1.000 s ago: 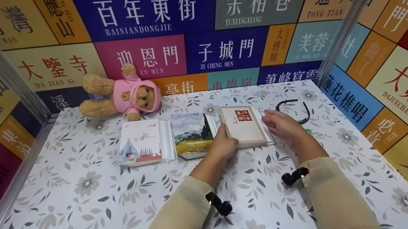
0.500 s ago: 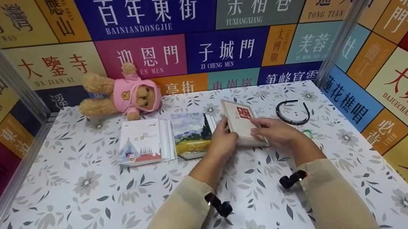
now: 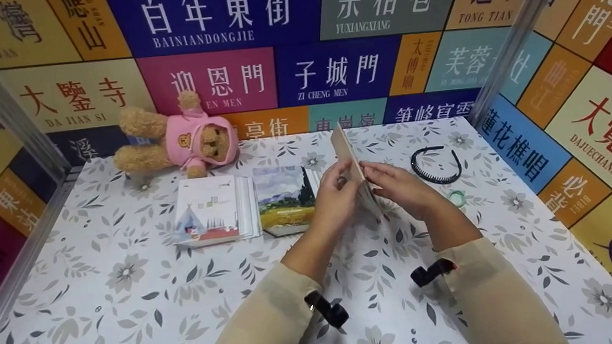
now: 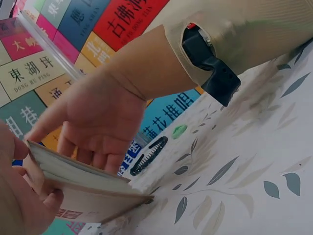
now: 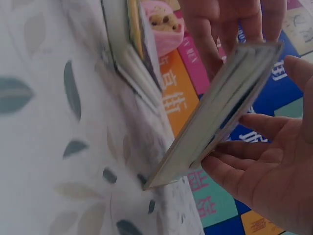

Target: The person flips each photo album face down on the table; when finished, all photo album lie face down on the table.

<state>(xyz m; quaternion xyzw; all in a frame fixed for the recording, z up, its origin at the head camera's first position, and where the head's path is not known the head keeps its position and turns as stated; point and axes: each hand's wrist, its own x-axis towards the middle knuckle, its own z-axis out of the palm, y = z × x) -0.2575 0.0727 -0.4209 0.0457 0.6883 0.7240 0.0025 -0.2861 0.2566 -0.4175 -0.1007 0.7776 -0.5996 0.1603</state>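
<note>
- Three books show in the head view: a beige book [image 3: 346,147] held between the two grips, steeply tilted and nearly on edge, and two more that lie on the desk [image 3: 76,336].
- The beige book's covers enclose pale pages [image 5: 210,117], seen edge-on from the right wrist, with narrow gaps between some of the leaves. Red print [image 4: 68,214] marks the cover on the left grip's side. Whether its lower edge touches the desk cannot be told.
- The left grip [image 3: 337,194] is closed on the beige book from the left, with fingers against the printed cover.
- The right grip [image 3: 404,188] is on the opposite side, loosely spread, with its fingertips touching the other cover; in the right wrist view the thumb stands away from the fingers.
- Just left of the left grip lies the landscape book [image 3: 283,196], face up, its right side partly hidden behind that grip.
- Beside it, further left, lies the tent-picture book [image 3: 207,211], also face up, with pale layers [image 3: 248,205] fanning out along its right side.
- Behind these two, a pink-hooded teddy bear [image 3: 178,141] lies on its side.
- Right of the right grip are a black toothed headband [image 3: 420,175] and, near it, a green ring [image 4: 180,131].
</note>
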